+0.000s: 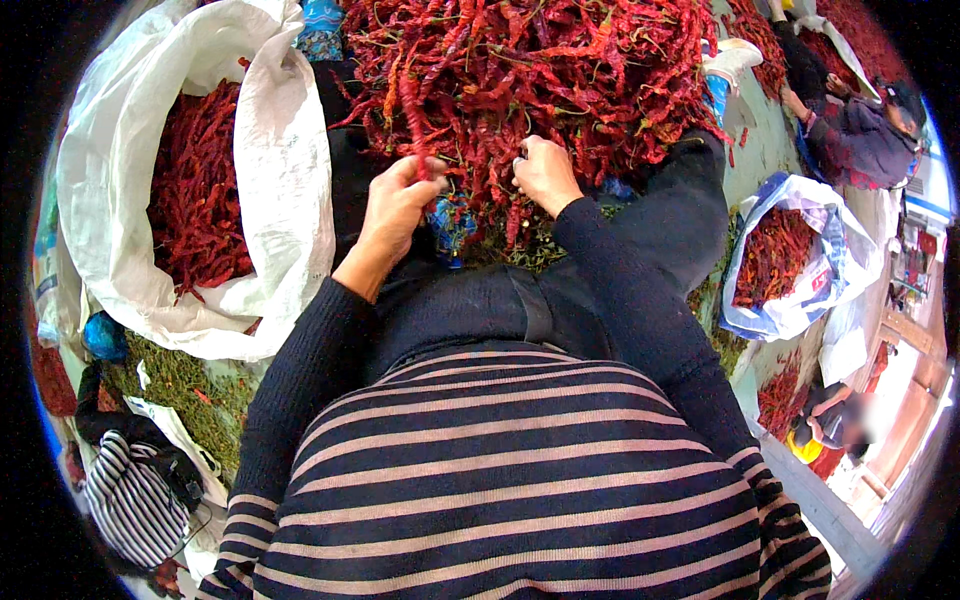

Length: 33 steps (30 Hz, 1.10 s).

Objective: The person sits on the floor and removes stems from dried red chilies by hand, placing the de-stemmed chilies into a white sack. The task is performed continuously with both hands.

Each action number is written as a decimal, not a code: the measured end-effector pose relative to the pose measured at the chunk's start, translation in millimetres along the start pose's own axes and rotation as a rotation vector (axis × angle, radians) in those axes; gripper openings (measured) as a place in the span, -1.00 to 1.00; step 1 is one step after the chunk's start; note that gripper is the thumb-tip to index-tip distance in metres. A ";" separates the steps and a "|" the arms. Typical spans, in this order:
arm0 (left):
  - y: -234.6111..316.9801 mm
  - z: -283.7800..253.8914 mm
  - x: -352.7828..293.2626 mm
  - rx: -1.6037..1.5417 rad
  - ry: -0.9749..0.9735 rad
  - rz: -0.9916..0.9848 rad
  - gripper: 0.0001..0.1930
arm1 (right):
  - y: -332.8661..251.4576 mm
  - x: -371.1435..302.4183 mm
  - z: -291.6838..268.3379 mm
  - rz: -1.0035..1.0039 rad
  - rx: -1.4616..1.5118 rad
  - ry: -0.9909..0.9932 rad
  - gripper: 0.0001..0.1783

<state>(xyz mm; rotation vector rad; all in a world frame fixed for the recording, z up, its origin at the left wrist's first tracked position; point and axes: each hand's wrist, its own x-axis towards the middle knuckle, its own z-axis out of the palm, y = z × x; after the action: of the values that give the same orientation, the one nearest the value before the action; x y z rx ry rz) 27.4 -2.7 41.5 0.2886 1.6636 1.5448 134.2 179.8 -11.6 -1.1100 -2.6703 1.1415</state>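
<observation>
Over on the left there's a big white woven plastic sack (285, 190), mouth rolled open, already holding a fair amount of dried red chillies, with a litter of green stems (185, 385) on the ground just below it. Moving in, the left hand (393, 212) has its fingers pressed together, pinching a single dried red chilli (416, 128) at the near edge of the huge heap of dried red chillies (540, 70). The right hand (545, 175) is curled, knuckles up, fingers dug into that same heap, though I honestly can't tell what it's gripping. Further right sits a smaller white and blue bag (790, 300), also with chillies inside. Judging by that mountain versus the sacks, I'd say there's loads left to get through.
</observation>
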 end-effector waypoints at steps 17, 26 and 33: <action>-31.6 41.4 85.9 0.352 0.024 -0.195 -0.84 | -16.0 3.8 3.1 0.358 0.662 -0.095 -0.63; -12.6 36.6 48.2 -0.197 -0.122 -0.308 -0.80 | -24.6 -26.5 -6.6 0.179 0.667 -0.060 -0.76; 9.0 43.2 18.2 -0.191 -0.190 -0.184 -0.75 | -50.2 -64.1 -21.8 -0.084 0.633 0.049 -0.77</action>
<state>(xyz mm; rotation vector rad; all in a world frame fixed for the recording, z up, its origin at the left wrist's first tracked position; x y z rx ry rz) 42.5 42.4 46.4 0.1702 1.3460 1.4765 158.1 129.3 51.6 -0.8766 -2.0412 1.7298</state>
